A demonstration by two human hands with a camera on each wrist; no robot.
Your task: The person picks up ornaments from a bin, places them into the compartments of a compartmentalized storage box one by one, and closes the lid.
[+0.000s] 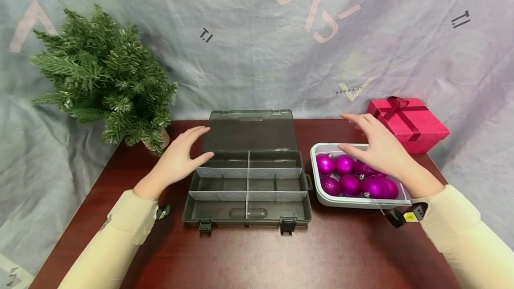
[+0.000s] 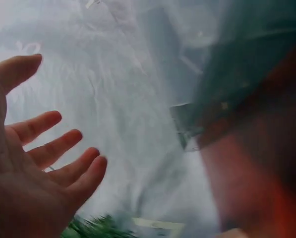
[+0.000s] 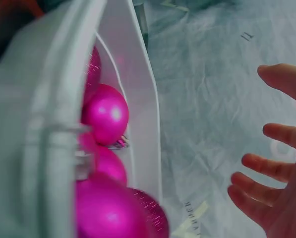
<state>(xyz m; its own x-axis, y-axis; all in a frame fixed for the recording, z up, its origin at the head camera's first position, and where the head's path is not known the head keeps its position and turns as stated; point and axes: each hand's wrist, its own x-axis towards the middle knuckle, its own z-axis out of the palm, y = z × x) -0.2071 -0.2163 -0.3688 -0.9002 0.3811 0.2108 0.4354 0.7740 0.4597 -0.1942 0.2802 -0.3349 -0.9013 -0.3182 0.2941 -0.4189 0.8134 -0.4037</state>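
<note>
In the head view a dark translucent organizer box [image 1: 246, 224] lies with its lid [image 1: 253, 130] tipped back, and white dividers split it into several compartments. My left hand [image 1: 178, 157] hovers at the box's left side, fingers spread and holding nothing; the left wrist view shows the same hand [image 2: 48, 158] with its fingers apart. To the right a white tub [image 1: 333, 200] holds several shiny and glittery purple ball ornaments [image 1: 350, 185]. Above it my right hand [image 1: 381, 148] is held with thumb and fingers apart, gripping nothing. It hides part of the tub.
A small artificial fir tree [image 1: 108, 75] stands at the back left of the brown table [image 1: 257, 258]. Behind the tub, at the back right, sits a red gift box [image 1: 421, 126] with a dark ribbon. A grey printed cloth [image 1: 241, 57] hangs behind everything.
</note>
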